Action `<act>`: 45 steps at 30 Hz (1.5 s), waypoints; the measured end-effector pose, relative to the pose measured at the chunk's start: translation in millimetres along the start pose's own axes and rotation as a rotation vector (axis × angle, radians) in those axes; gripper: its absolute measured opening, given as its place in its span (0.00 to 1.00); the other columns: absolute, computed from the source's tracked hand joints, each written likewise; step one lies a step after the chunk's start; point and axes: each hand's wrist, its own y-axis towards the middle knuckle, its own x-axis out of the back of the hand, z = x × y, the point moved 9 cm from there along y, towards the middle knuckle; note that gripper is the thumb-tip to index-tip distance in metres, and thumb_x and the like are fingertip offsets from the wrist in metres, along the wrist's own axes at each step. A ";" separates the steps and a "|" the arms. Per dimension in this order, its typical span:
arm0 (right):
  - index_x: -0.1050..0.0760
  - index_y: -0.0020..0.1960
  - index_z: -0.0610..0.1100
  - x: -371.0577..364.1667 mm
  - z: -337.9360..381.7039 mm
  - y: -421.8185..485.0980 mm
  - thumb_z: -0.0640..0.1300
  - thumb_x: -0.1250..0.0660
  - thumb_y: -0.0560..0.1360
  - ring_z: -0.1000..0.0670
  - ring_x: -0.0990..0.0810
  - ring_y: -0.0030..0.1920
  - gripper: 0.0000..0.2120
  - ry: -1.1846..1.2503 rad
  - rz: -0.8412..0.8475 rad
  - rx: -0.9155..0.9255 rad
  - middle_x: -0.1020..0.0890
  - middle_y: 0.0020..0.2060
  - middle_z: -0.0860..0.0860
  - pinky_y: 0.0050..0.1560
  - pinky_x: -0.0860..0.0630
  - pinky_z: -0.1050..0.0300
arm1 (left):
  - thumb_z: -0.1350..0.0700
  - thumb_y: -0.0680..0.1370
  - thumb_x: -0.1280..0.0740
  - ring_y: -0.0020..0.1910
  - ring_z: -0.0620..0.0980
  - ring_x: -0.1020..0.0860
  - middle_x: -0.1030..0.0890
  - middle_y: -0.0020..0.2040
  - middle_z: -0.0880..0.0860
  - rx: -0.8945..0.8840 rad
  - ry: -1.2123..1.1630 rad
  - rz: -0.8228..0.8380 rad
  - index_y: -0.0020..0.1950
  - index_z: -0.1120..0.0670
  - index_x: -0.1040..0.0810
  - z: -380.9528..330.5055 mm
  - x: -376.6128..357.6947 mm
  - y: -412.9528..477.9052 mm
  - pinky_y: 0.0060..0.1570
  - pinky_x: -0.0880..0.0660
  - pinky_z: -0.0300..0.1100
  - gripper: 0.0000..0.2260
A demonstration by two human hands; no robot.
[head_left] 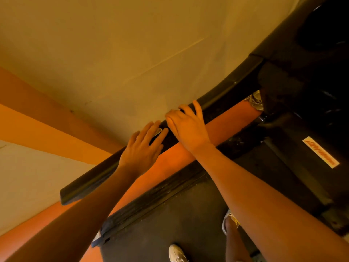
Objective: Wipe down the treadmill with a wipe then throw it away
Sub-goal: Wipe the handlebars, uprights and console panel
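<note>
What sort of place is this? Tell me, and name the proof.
Probably a gym or workout room: a treadmill belt underfoot, its black handrail alongside, and a logo sticker on the machine. An orange stripe runs along the wall.

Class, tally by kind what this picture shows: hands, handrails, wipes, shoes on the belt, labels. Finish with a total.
Hands: 2 (left hand, right hand)
Handrail: 1
Wipe: 1, under the left fingers
Shoes on the belt: 2 ()
Label: 1
Total: 7
</note>
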 end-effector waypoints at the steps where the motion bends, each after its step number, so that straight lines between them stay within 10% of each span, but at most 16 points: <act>1: 0.18 0.58 0.50 -1.8 -4.3 0.2 0.48 0.39 0.83 0.45 0.22 0.64 0.12 -0.007 -0.001 0.030 0.15 0.54 0.53 0.75 0.38 0.36 | 0.55 0.82 0.34 0.80 0.61 0.43 0.44 0.82 0.60 -0.058 0.060 0.019 0.84 0.53 0.50 -3.3 -9.1 0.5 0.64 0.25 0.64 0.35; 5: 0.17 0.59 0.49 2.5 -20.2 4.7 0.50 0.42 0.84 0.46 0.21 0.63 0.15 0.023 -0.057 0.115 0.15 0.56 0.51 0.74 0.35 0.38 | 0.61 0.76 0.26 0.82 0.54 0.62 0.61 0.83 0.55 -0.067 0.122 0.048 0.84 0.54 0.59 -2.3 -15.3 -3.0 0.70 0.32 0.60 0.49; 11: 0.17 0.59 0.47 1.6 -10.8 -1.2 0.49 0.42 0.84 0.45 0.22 0.65 0.15 -0.002 -0.083 0.151 0.15 0.57 0.50 0.75 0.38 0.36 | 0.59 0.77 0.27 0.82 0.52 0.62 0.63 0.83 0.54 -0.073 0.116 0.047 0.84 0.52 0.61 -3.9 -16.6 -2.6 0.72 0.38 0.58 0.49; 25: 0.20 0.64 0.47 8.1 -49.0 17.9 0.54 0.51 0.86 0.42 0.27 0.72 0.23 -0.190 0.199 0.305 0.16 0.60 0.48 0.78 0.54 0.36 | 0.58 0.79 0.31 0.79 0.59 0.42 0.63 0.83 0.53 -0.079 0.049 0.008 0.84 0.54 0.58 -9.0 -9.0 -2.5 0.69 0.30 0.60 0.44; 34: 0.22 0.67 0.45 11.7 -48.5 6.7 0.53 0.52 0.86 0.42 0.27 0.72 0.24 -0.161 0.157 0.224 0.18 0.65 0.46 0.77 0.45 0.35 | 0.49 0.86 0.57 0.79 0.59 0.40 0.52 0.83 0.58 -0.104 0.053 0.009 0.84 0.53 0.60 -8.4 -10.5 -1.3 0.68 0.30 0.60 0.27; 45: 0.21 0.65 0.42 9.7 -48.0 3.1 0.51 0.51 0.86 0.41 0.27 0.72 0.23 -0.151 0.127 0.119 0.18 0.62 0.44 0.78 0.50 0.36 | 0.59 0.80 0.33 0.79 0.62 0.38 0.43 0.82 0.61 -0.072 0.053 0.021 0.83 0.57 0.49 -7.8 -8.6 -0.3 0.68 0.28 0.60 0.36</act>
